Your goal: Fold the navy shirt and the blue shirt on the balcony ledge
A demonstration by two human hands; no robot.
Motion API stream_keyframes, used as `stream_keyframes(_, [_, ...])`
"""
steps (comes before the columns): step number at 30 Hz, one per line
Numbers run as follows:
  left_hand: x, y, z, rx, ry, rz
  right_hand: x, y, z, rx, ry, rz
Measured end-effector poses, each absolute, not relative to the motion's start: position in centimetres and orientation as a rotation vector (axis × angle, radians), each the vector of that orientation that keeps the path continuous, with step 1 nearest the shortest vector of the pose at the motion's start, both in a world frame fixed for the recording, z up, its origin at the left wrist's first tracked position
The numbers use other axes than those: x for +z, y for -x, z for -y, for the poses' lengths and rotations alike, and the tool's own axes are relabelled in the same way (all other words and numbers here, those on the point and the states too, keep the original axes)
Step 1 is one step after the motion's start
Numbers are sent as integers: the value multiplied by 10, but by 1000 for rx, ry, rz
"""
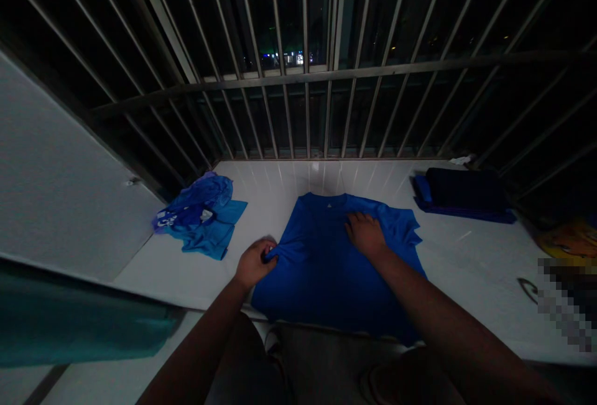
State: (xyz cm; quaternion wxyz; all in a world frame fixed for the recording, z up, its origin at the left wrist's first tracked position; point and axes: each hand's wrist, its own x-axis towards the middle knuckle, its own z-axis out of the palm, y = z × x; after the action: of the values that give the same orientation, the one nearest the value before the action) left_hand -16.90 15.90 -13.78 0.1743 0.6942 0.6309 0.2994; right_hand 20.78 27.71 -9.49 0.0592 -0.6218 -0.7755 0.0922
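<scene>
We see the blue shirt [321,274] on the white ledge [471,268] right in front of us and between our hands, its collar-to-hem length running away from us, with the collar toward the bars [306,112] and the hem at the ledge's near edge. Our left hand [254,263] is at its left side, thumb and fingers pinching a bunched bit of that edge, nearer the hem than our right. Our right hand [367,234] reaches farther, nearer the collar, palm down with fingers extended, resting on the chest without gripping cloth.
</scene>
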Motion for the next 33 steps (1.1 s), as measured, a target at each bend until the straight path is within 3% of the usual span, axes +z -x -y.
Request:
stream_keyframes(9, [-139,168,-159,875,-1912,-1802,-86,-73,-313,551,1897,2292])
stream_keyframes(24, [-140,170,-156,980,-1761,-1775,-89,-10,-376,714,1520,2290])
stream_keyframes(33, [-144,171,-159,1009,-1817,-1772,-69,-21,-300,572,1190,2521])
